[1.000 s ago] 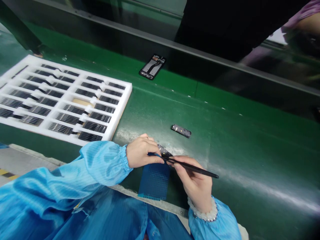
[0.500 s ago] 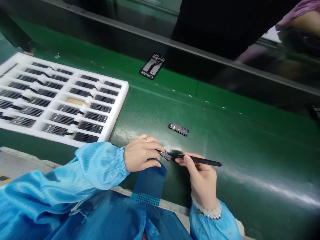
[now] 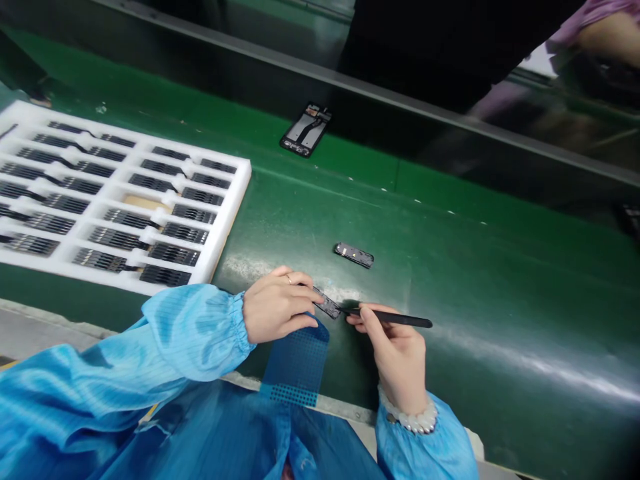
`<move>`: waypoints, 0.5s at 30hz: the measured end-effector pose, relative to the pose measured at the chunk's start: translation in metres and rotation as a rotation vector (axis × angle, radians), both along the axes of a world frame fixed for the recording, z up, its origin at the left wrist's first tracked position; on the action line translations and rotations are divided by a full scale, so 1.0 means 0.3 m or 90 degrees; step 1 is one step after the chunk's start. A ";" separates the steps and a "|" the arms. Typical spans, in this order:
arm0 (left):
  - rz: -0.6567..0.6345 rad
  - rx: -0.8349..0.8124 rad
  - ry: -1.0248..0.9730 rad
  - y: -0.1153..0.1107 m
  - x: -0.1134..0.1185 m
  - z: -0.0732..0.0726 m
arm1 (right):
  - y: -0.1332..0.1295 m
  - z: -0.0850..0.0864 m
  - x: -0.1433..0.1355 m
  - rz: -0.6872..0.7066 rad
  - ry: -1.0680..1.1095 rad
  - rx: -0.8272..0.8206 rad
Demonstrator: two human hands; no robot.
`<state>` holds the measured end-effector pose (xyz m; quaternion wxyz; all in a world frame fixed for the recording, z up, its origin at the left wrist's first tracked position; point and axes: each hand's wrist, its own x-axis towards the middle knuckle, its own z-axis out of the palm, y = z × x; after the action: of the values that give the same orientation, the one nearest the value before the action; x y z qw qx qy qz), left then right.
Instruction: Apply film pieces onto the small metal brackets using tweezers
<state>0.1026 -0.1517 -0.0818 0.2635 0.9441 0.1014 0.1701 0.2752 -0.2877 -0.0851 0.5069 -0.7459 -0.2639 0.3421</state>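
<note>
My right hand [image 3: 397,347] is closed round black tweezers [image 3: 400,319], their tips meeting the right end of a small black phone part [image 3: 327,305], which looks like a speaker module. The fingertips of my left hand [image 3: 280,307] press on this part's left end and cover some of it. Below them a translucent blue sheet with rows of dots [image 3: 295,367] reaches over the table's front edge; my left thumb lies at its top. Just beyond my hands is a second black phone part [image 3: 354,255] of similar shape.
On the left, a white foam tray [image 3: 235,193] holds rows of dark flat strips in slots. An opened phone frame [image 3: 306,130] lies farther back on the green table [image 3: 450,267]. Behind runs a dark barrier with a grey rail [image 3: 425,103]. A person's arm [image 3: 610,40] appears top right.
More of the phone part shows past my left fingertips, and the tweezer tips are now at its right end. The whole view has shifted slightly.
</note>
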 end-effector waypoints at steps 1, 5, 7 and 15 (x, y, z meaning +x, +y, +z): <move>-0.001 0.001 0.001 0.000 -0.001 0.000 | 0.001 0.000 0.000 0.003 0.000 0.000; -0.001 0.003 -0.004 0.000 -0.002 0.001 | 0.002 -0.003 0.000 0.009 -0.003 0.005; -0.002 0.001 -0.006 0.001 -0.001 0.001 | 0.002 -0.004 0.001 0.009 -0.006 0.005; -0.002 0.002 -0.005 -0.001 0.001 0.005 | 0.000 -0.007 0.001 0.014 -0.015 0.002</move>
<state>0.1030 -0.1521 -0.0803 0.2631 0.9438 0.0987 0.1738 0.2756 -0.2878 -0.0873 0.5012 -0.7462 -0.2784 0.3383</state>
